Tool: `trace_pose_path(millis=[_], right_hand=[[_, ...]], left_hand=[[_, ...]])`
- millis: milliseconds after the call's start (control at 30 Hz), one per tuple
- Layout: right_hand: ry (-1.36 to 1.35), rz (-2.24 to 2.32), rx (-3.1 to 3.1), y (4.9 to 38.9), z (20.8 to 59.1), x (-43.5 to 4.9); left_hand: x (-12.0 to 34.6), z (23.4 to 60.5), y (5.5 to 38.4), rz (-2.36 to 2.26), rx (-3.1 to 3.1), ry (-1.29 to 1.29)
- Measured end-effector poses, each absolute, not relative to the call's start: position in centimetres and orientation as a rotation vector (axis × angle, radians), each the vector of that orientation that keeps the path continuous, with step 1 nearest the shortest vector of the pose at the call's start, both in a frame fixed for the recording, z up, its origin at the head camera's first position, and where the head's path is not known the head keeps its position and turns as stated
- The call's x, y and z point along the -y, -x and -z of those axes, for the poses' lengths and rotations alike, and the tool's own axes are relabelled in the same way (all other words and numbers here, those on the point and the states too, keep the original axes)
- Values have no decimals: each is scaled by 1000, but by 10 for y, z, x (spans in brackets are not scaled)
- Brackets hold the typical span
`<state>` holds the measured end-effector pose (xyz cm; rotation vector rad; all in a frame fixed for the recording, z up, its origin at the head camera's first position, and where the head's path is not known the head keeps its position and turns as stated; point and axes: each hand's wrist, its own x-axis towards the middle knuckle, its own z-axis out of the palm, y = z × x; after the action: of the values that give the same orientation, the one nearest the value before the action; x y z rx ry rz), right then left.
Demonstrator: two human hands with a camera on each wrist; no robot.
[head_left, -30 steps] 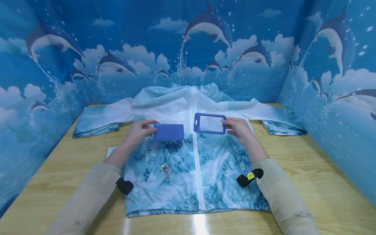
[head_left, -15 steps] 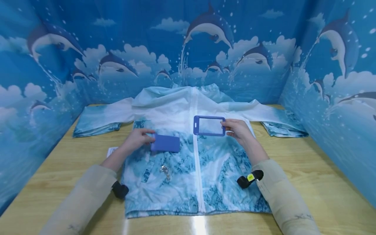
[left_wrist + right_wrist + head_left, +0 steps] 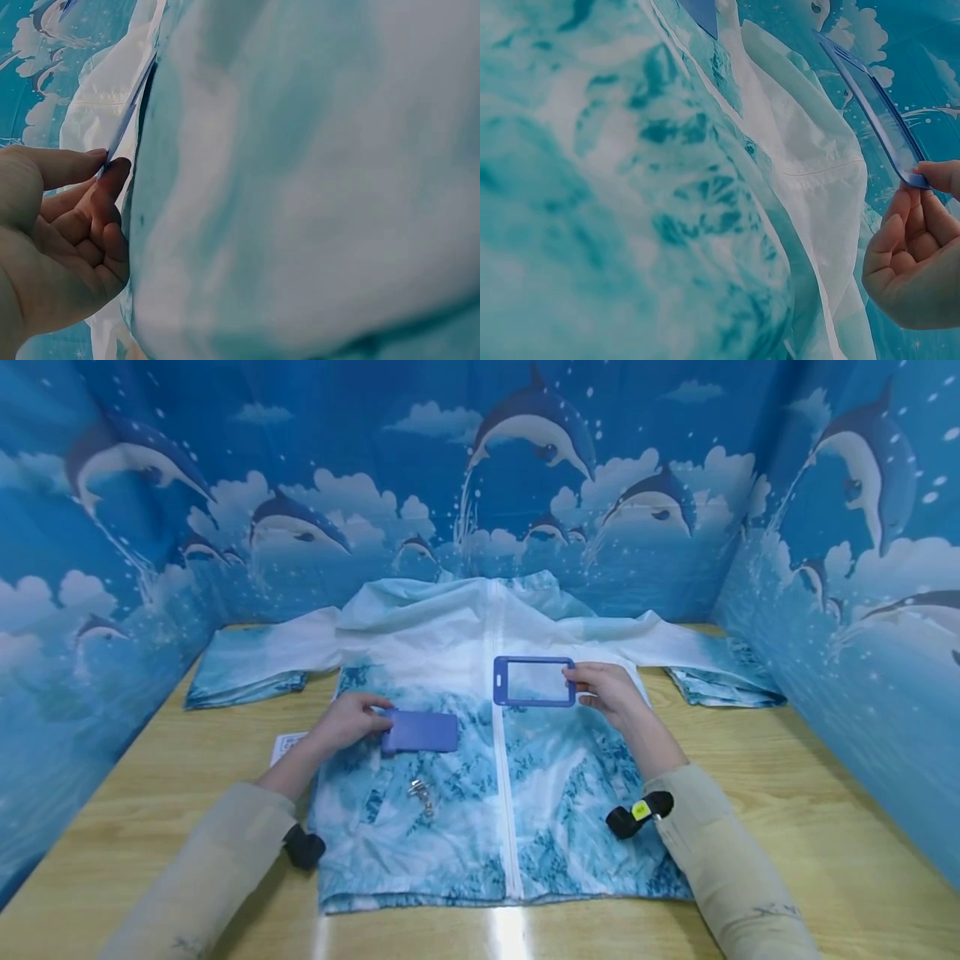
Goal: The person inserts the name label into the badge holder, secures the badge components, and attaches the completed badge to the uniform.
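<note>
My left hand [image 3: 351,722] pinches a flat purple-blue panel [image 3: 424,732] by its left end, low over the jacket. In the left wrist view the panel [image 3: 124,124] shows edge-on between thumb and forefinger. My right hand [image 3: 609,689] holds up a blue badge holder frame [image 3: 536,702] with a clear window and a slot at its left end, thumb and fingers at the right end. From the right wrist the badge holder [image 3: 870,112] is seen tilted, gripped at its lower corner. Both lie over a blue and white zip jacket [image 3: 592,793]. A silver metal clip [image 3: 422,796] rests on the jacket below the panel.
The jacket lies spread on a wooden table [image 3: 757,785], its sleeves [image 3: 247,672] out to both sides. Part of a white printed card [image 3: 287,745] shows beside my left forearm. A dolphin-print curtain [image 3: 420,460] closes the back and sides.
My left hand has lowered the panel toward the jacket and moved it slightly left, and the panel's tilt has changed. The right hand with the badge holder has dipped slightly.
</note>
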<state>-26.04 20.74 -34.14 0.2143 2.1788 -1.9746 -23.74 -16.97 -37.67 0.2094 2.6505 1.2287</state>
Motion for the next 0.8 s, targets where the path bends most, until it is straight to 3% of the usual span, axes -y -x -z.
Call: trace_pose_path(millis=[467,800], right_hand=[[-207,1983,-2162,260,339,-207],[-182,1963,-2183,258,341,-205]], left_hand=[[178,370,234,-1091,-2774,-118],[202,356,229,-1060,-2805,-259]])
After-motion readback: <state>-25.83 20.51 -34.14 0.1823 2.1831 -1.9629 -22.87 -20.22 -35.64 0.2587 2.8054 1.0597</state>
